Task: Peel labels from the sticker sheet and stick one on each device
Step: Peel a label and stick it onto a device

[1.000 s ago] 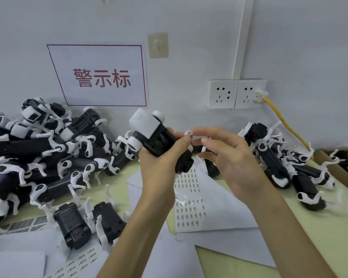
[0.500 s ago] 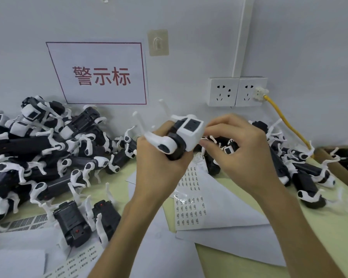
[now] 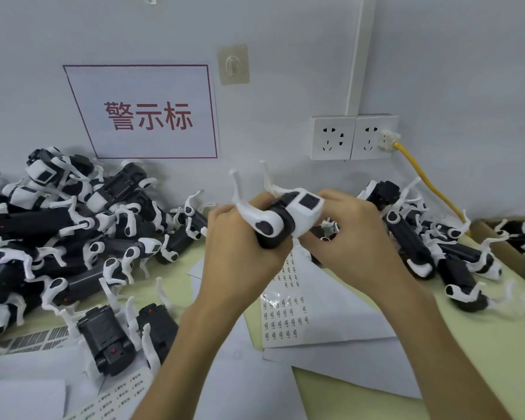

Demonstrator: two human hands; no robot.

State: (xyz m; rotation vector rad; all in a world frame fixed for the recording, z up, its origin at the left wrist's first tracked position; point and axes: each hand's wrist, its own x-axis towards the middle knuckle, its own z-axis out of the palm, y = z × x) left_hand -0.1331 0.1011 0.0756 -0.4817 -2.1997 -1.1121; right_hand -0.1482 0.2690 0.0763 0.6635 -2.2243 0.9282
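The left hand (image 3: 240, 247) has its fingers curled tight round the black middle of one device (image 3: 288, 219). The right hand (image 3: 355, 241) has its thumb on top of the white head end and its fingers tucked under it, so both hands hold the same device up in the air. A second ago the device was the other way up, with its black body on top, and the right fingers pinched a tiny label beside it. Now the device is turned over, its thin white legs poke up, and the label cannot be seen. Little has changed since half a second ago. The sticker sheet (image 3: 285, 313) lies flat on the table (image 3: 482, 344) right below the hands, not touching them, on top of white papers (image 3: 331, 368). A big pile of devices (image 3: 73, 237) sits to the left and a smaller pile (image 3: 431, 256) to the right, both close to the wall.
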